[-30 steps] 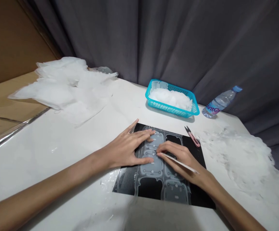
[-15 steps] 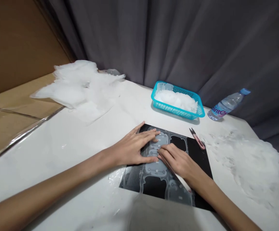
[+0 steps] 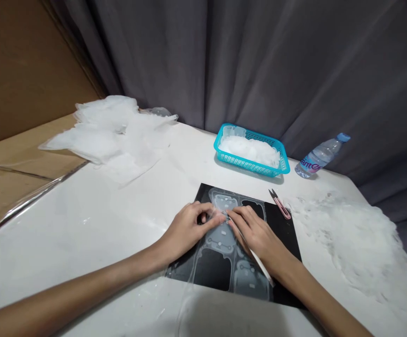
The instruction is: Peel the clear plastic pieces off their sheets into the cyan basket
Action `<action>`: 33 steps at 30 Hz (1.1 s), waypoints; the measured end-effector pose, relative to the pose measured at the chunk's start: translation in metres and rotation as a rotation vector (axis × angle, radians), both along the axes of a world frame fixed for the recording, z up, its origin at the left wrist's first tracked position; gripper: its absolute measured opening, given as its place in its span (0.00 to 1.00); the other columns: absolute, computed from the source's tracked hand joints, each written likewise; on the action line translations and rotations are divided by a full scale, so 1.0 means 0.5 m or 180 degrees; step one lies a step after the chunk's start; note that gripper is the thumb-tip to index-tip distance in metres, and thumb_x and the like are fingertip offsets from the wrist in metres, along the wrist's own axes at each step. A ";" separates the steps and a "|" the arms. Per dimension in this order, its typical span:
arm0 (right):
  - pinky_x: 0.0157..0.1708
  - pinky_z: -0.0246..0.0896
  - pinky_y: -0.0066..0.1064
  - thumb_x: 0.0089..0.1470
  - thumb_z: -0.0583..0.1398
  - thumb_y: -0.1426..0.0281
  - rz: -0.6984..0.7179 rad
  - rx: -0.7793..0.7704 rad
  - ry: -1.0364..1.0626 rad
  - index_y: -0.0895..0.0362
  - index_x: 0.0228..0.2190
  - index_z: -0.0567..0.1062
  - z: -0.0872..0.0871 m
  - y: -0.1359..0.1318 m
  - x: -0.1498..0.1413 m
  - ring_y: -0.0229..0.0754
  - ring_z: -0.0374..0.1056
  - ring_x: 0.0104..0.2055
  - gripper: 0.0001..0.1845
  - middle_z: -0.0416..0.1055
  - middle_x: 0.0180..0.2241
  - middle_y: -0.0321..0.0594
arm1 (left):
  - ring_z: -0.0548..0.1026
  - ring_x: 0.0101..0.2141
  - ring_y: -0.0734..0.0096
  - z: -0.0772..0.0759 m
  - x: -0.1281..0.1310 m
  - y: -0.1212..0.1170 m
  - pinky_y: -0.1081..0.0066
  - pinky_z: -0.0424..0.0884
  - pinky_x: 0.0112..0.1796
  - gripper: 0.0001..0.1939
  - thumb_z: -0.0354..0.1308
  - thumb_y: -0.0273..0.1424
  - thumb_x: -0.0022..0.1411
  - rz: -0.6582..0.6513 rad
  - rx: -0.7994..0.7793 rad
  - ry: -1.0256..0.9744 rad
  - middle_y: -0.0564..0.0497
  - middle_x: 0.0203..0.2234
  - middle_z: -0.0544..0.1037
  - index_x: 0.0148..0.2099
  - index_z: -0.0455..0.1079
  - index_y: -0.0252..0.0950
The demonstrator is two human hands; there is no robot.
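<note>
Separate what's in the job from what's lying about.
In the job:
clear patterned plastic sheet
slim white stick, right hand
flat black rectangular mat

Untouched, probably lying about:
pink-handled metal snips
clear blue-capped plastic bottle
turquoise plastic basket
loose white pile, left
translucent white pile, right

Before us on the table (image 3: 101, 224), a mat (image 3: 287, 234) bears a sheet (image 3: 220, 241), snips (image 3: 279, 204) at the mat's far right corner; behind sits a basket (image 3: 250, 167), a bottle (image 3: 321, 157) right of it, one heap (image 3: 108, 133) back left, a second heap (image 3: 363, 238) right.
</note>
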State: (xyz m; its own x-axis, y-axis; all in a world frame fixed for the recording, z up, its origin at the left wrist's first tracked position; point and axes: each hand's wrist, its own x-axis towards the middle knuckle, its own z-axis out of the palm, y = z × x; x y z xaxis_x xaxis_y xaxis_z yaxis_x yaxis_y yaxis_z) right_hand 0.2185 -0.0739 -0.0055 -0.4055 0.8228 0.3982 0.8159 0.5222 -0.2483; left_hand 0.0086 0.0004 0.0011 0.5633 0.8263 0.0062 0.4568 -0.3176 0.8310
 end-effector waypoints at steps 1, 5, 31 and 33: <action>0.48 0.74 0.44 0.73 0.51 0.71 0.0015 -0.0043 0.0129 0.58 0.58 0.70 0.003 0.004 0.003 0.51 0.72 0.49 0.18 0.73 0.48 0.52 | 0.70 0.31 0.65 0.001 0.003 0.001 0.66 0.63 0.34 0.21 0.58 0.50 0.68 -0.0036 -0.0212 -0.0141 0.51 0.29 0.76 0.36 0.77 0.37; 0.50 0.71 0.43 0.72 0.50 0.71 -0.0468 0.0090 0.0977 0.56 0.47 0.76 0.022 0.045 0.044 0.49 0.72 0.46 0.15 0.74 0.43 0.48 | 0.66 0.27 0.70 0.005 0.008 0.008 0.69 0.58 0.30 0.18 0.62 0.46 0.65 -0.0164 -0.0608 -0.0326 0.53 0.24 0.75 0.32 0.77 0.36; 0.56 0.63 0.47 0.74 0.49 0.65 -0.0410 -0.0317 0.1168 0.50 0.43 0.81 0.117 0.019 0.027 0.50 0.65 0.52 0.20 0.71 0.47 0.45 | 0.76 0.33 0.66 0.004 0.006 0.007 0.67 0.70 0.35 0.17 0.60 0.45 0.68 -0.0348 -0.1369 -0.1025 0.50 0.33 0.79 0.45 0.73 0.36; 0.58 0.62 0.46 0.74 0.49 0.65 -0.0297 -0.0439 0.1061 0.51 0.50 0.77 0.109 0.050 0.025 0.49 0.64 0.56 0.17 0.68 0.51 0.46 | 0.74 0.32 0.66 0.005 0.006 0.006 0.66 0.69 0.35 0.17 0.58 0.46 0.69 -0.0337 -0.1161 -0.0919 0.49 0.32 0.78 0.41 0.73 0.36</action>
